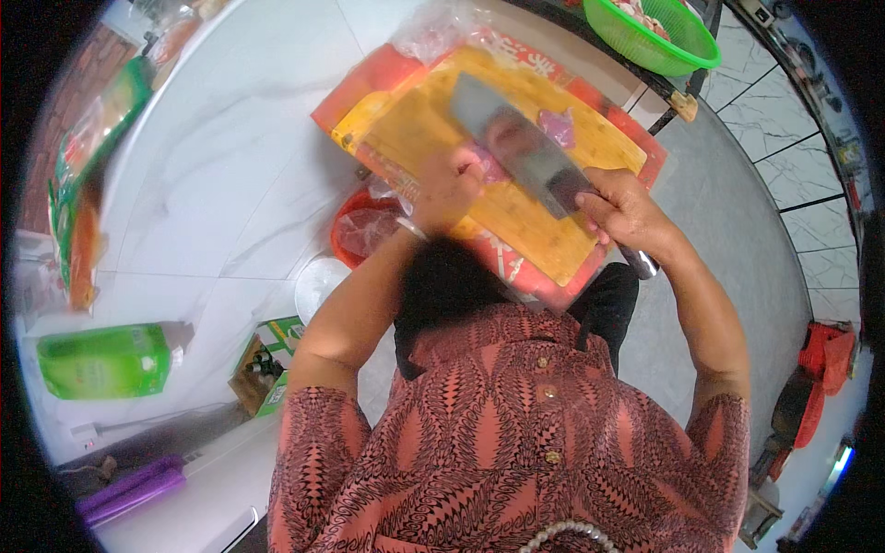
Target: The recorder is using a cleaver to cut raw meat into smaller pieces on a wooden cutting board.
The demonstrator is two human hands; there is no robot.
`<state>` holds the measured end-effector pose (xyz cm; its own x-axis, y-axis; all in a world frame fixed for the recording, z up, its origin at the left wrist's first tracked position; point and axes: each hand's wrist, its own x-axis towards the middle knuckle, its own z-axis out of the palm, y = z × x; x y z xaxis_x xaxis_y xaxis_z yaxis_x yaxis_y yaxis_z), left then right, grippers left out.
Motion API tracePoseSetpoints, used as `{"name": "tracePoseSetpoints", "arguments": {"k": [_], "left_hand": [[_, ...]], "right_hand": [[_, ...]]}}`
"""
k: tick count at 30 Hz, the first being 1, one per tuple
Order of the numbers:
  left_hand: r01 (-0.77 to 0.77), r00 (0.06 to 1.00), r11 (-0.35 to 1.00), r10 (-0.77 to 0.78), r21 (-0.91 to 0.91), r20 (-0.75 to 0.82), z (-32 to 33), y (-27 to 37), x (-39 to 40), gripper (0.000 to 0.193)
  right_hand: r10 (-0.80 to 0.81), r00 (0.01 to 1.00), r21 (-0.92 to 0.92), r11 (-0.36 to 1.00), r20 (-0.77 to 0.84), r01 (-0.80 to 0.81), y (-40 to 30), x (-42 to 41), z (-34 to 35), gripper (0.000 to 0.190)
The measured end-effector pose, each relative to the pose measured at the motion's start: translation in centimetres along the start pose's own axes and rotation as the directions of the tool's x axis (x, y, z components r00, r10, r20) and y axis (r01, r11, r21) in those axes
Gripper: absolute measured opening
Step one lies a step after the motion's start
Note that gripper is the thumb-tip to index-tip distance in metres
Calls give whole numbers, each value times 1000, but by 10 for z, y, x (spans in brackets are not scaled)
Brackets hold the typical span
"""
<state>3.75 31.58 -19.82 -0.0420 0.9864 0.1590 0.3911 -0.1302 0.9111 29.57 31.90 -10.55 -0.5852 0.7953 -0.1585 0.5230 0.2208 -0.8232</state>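
A large kitchen cleaver is in my right hand, which grips it by the handle. The broad blade slants up and left over a yellow wooden cutting board. Left of the blade, my left hand, blurred, has its fingers curled on a piece of pink raw meat. Just beyond the blade, on the far side, lies another piece of raw meat. Whether the edge touches the held meat is hidden. Beneath the board is a red printed sheet or box.
A red basin lined with clear plastic stands left of the board. At the far right, a green plastic colander contains raw meat. Clear plastic film bunches behind the board. Green packages and an open carton lie to the left.
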Motion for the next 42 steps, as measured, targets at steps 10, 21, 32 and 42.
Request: {"name": "tracePoseSetpoints", "arguments": {"k": [10, 21, 32, 42], "left_hand": [[99, 992, 968, -114, -231, -54, 10, -2, -7, 14], [178, 968, 901, -233, -397, -94, 14, 9, -10, 12], [153, 972, 904, -211, -398, -107, 12, 11, -11, 13], [200, 948, 804, -303, -559, -96, 9, 7, -11, 12]], "right_hand": [[-403, 915, -276, 879, 4, 388, -4, 18, 6, 11], [-404, 915, -330, 861, 22, 388, -1, 24, 3, 9], [-404, 911, -406, 822, 81, 400, -10, 26, -5, 10], [-404, 907, -286, 861, 117, 421, -7, 1, -21, 7]]}}
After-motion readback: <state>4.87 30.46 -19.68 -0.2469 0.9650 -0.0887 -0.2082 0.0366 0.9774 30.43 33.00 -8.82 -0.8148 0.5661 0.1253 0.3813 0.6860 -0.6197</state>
